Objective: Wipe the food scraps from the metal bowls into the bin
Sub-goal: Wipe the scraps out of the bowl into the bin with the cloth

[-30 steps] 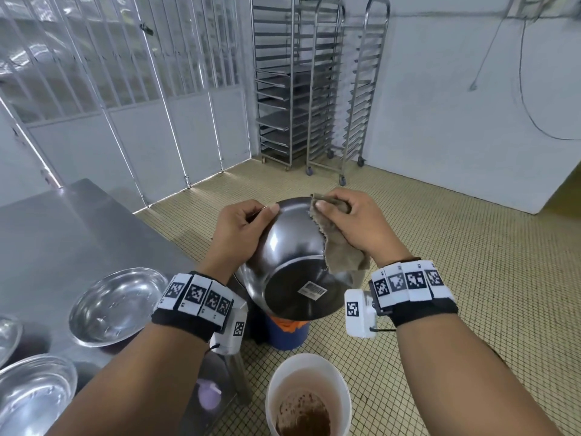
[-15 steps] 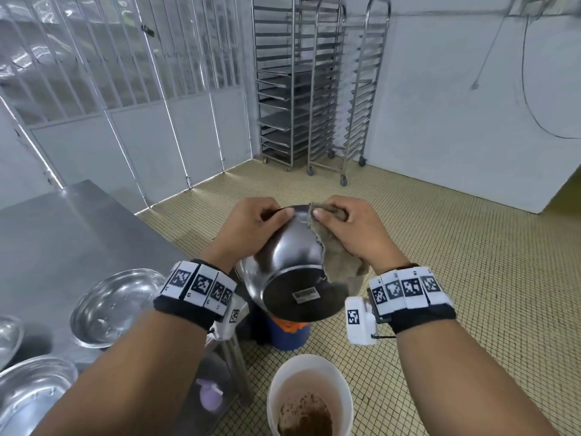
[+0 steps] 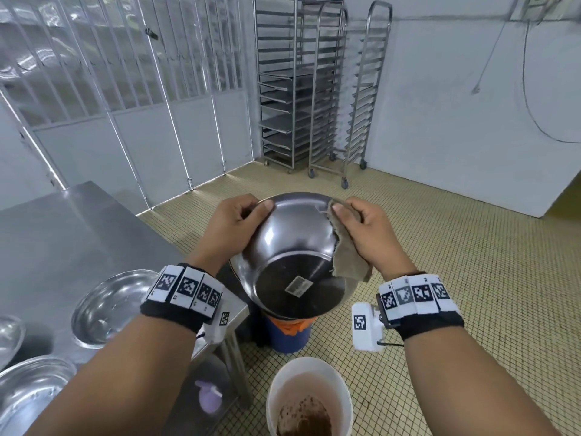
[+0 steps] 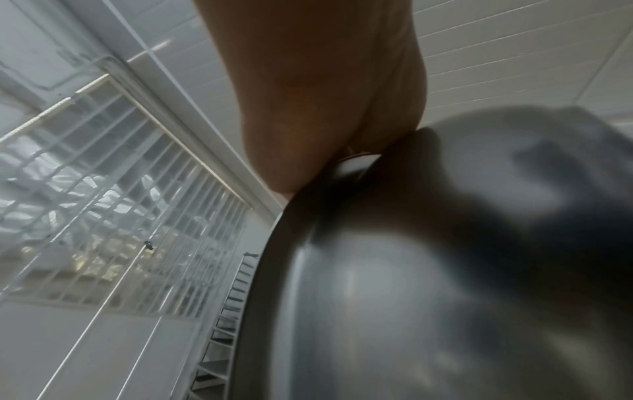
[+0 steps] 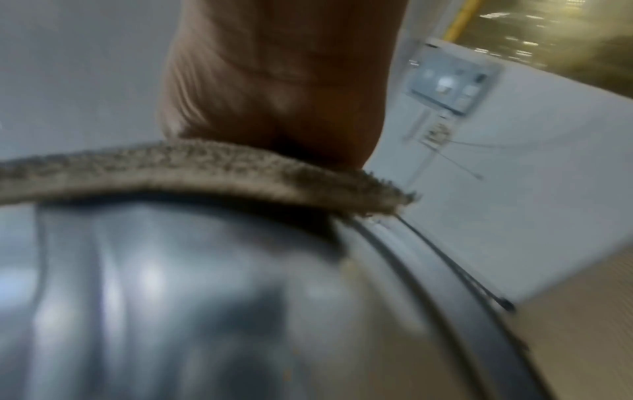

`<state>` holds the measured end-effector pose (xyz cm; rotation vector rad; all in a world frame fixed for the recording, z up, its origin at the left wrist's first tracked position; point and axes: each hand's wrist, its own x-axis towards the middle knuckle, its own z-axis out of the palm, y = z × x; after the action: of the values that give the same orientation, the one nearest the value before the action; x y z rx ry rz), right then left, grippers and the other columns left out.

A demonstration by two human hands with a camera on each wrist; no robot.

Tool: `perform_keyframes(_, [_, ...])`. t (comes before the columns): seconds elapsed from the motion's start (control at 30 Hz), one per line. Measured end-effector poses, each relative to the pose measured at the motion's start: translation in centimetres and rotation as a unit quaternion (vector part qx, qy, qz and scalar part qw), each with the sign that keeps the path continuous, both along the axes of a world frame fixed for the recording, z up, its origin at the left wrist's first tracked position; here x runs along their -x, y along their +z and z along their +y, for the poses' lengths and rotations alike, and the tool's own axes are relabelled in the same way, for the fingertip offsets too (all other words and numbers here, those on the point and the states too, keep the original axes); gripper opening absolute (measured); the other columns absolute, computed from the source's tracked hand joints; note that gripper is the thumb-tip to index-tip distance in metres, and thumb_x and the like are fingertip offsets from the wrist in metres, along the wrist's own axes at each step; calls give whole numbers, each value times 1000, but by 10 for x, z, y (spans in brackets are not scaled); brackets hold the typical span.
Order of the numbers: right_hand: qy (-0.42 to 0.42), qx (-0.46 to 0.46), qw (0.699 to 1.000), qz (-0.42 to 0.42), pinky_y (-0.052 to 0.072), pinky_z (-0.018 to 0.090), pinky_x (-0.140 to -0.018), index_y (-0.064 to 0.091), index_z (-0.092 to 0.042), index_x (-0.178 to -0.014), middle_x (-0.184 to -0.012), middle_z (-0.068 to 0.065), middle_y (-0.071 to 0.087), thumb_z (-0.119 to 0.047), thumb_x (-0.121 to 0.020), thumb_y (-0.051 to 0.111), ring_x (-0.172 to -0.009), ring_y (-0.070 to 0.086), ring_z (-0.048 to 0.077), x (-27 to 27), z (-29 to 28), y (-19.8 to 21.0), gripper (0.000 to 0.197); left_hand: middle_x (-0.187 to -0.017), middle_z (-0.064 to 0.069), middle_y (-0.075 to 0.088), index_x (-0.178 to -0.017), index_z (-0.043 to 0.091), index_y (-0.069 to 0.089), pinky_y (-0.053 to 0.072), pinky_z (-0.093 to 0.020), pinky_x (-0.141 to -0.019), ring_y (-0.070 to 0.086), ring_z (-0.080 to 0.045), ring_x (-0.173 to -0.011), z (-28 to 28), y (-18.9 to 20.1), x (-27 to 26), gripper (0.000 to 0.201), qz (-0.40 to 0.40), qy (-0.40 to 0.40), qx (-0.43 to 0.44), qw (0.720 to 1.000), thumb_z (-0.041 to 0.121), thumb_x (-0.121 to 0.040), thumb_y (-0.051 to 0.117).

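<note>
Tiled kitchen floor (image 3: 440,247), steel table (image 3: 78,234) left. Metal bowl (image 3: 292,247) held tipped, base toward camera, above blue bin (image 3: 287,336). Left hand (image 3: 234,228) pinches its rim; right hand (image 3: 366,234) pinches brown cloth (image 3: 347,262) against the rim. White bucket (image 3: 309,369) below.

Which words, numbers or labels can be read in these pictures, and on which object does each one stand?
None can be read as text.
Sticker on the underside of the metal bowl: a barcode-like label, too small and blurred to read.
Wristbands on both arms: black-and-white square code patterns, without letters or numbers.
White wrist camera housing: one more code square, no text.
Panel on the wall in the right wrist view: blurred, unreadable.
</note>
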<state>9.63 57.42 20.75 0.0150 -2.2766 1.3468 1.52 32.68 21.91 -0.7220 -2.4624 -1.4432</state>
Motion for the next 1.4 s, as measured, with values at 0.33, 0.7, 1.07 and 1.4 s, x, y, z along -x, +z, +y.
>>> perform_keyframes(0.33, [12,-9,1000,8,51,25,-68,72,-26,-89,-77,-12,69,-41,-99,61,-73,65,8,-2,-4,-12,21,-55,7,62,-65,17,67,41,-17,-50,51,-3,-48,1,-7,-3,37,-27,37,-64,997,39,-93,75])
perform_keyframes(0.7, [-56,-10,997,46,49,26,-64,70,-20,-81,-73,-5,67,-35,-100,64,-69,61,9,2,-7,-17,24,-117,4,69,-123,25,71,53,-34,-87,67,-18,-105,2,-23,7,47,-101,140,-48,984,61,-92,67])
perform_keyframes(1.07, [-44,-165,983,69,56,38,-71,72,-30,-104,-83,-12,73,-56,-97,47,-75,68,8,-2,-33,-24,37,-116,-13,70,-126,12,60,56,-53,-95,68,-36,-104,22,-18,-1,97,-448,151,-207,856,80,-59,73])
perform_keyframes(1.4, [70,-208,972,78,57,35,-75,75,-39,-116,-96,-19,76,-45,-99,57,-85,70,4,-22,-46,-32,25,-80,-11,51,-78,4,55,51,-42,-77,54,-24,-77,9,-15,0,12,-441,205,-299,821,-6,-86,55])
